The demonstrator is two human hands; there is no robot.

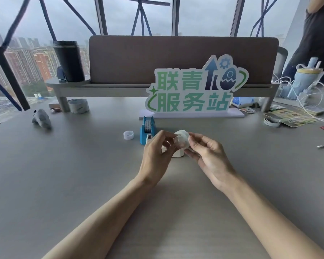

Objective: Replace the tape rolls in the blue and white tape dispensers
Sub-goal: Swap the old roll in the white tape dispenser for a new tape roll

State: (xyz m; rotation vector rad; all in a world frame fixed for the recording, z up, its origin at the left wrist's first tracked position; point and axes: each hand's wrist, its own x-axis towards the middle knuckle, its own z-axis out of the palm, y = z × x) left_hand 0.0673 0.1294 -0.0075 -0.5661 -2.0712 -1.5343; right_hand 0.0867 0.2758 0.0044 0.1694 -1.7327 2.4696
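Observation:
A blue tape dispenser [147,130] stands upright on the grey table with a patterned roll seated in it. Just left of it lies a small loose white tape roll [128,135]. To its right, a white tape roll [182,138] is pinched between my left hand [157,156] and my right hand [209,156], held just above the white tape dispenser [176,153]. My fingers hide most of that dispenser; only its lower body shows on the table.
A standing green-lettered sign [193,90] is right behind the dispensers. A grey crumpled object [42,119] and a large tape roll [79,106] lie far left. White cables [307,107], leaflets and a wristband clutter the far right. A person stands at the upper right.

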